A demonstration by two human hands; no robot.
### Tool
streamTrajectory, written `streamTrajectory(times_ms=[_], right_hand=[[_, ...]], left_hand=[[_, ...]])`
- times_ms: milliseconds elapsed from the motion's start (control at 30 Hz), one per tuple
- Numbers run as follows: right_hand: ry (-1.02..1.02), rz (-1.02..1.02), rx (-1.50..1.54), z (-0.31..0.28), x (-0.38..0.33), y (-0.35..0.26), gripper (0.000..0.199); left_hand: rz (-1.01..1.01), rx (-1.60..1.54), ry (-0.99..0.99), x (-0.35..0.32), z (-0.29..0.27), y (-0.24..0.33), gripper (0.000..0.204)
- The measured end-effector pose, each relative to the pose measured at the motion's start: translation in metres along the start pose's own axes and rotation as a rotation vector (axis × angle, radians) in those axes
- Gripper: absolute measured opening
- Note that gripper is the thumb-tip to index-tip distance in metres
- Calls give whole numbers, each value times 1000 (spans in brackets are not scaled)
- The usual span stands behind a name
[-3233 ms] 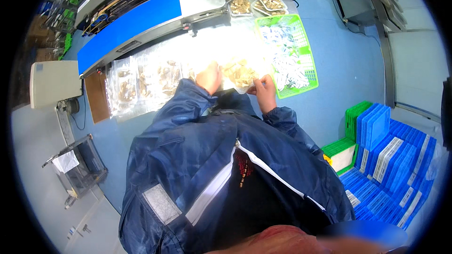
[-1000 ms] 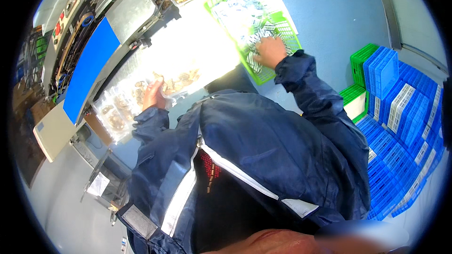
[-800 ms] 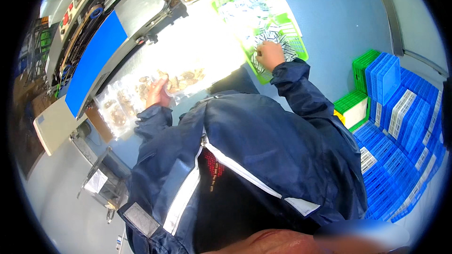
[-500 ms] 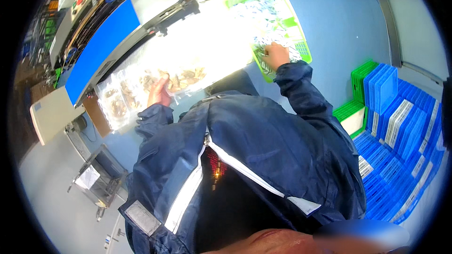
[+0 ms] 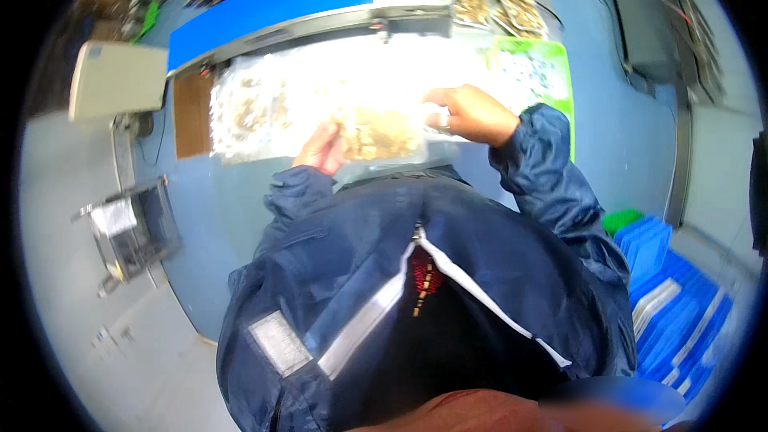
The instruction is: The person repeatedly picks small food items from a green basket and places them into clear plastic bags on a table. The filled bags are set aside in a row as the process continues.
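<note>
One bag of brown pieces [image 5: 380, 140] is seen at the centre of the frame, near the front edge of one bright worktop [image 5: 384, 72]. At its left, more filled bags [image 5: 244, 108] are laid, at least two, but the exact number is hidden by the glare. One green basket [image 5: 570, 72] is placed at the upper right, with many small packets [image 5: 538, 72] inside, too blurred to be counted. Filled trays [image 5: 472, 6] are stacked in two rows at the top, and one blue belt [image 5: 272, 12] is seen at the upper left. By the left hand [image 5: 322, 148], half curled, the left edge of the bag is held between thumb and fingers. By the right hand [image 5: 478, 114], with fingers closed, one small white packet [image 5: 442, 117] is gripped beside the bag's right edge. In the earlier frame, the right hand is placed inside the basket; now it is brought to the bag.
</note>
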State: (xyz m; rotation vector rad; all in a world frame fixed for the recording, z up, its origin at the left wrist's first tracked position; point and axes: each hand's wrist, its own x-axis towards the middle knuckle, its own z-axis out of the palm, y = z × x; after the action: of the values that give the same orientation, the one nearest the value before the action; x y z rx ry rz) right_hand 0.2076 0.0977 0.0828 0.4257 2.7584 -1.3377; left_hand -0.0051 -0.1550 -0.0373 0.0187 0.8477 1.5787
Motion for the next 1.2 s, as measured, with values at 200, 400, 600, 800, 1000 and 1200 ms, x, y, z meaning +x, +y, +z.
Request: streamTrajectory(times_ms=[200,400,600,800,1000,1200], right_hand=[[115,29,-190,16,26,-64,29],[-74,-128,-432,44,46,-38,14],[364,289,-74,-4,87,70,21],[-79,438,-682,36,102,195,60],[-72,480,-520,25,128,242,31],[-6,288,-603,0,111,233,24]], left_hand=[[64,-246,-162,-25,-7,0,54],[117,-342,-60,-31,-26,-11,51],[355,-368,211,-16,-74,3,37],[420,-129,658,8,-125,27,38],[312,78,980,-1,-88,19,70],[747,850,1069,-13,-10,6,70]])
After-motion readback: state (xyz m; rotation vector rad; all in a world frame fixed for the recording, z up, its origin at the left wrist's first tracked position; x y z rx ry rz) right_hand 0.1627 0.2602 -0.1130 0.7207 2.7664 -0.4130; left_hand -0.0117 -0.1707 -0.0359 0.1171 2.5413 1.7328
